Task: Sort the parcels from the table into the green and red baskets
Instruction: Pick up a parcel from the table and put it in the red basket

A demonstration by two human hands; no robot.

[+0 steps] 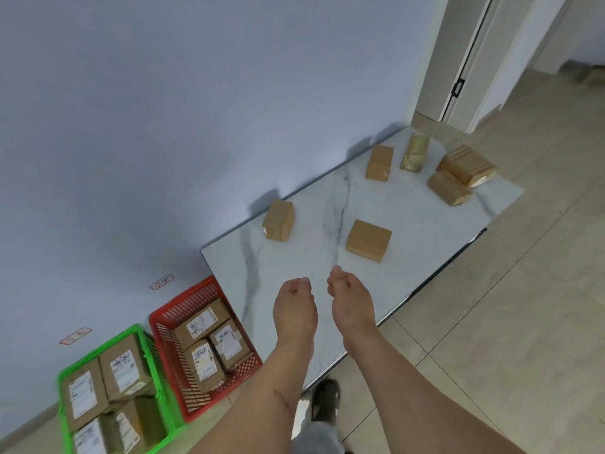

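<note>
Your left hand (294, 304): fingers loosely curled, empty. Your right hand (350, 299): fingers half-curled, empty, just beside the left; both hover over the near end of the white marble-patterned table (294, 263).

On that table: six brown cardboard parcels. Nearest your hands, a flat box (369, 240); left of it, near the wall edge, an upright box (279, 220); four more at the far end.

Left of the table, on the floor: red plastic basket (170, 335) holding three labelled parcels; beyond it, green plastic basket (65, 375) holding four.
</note>
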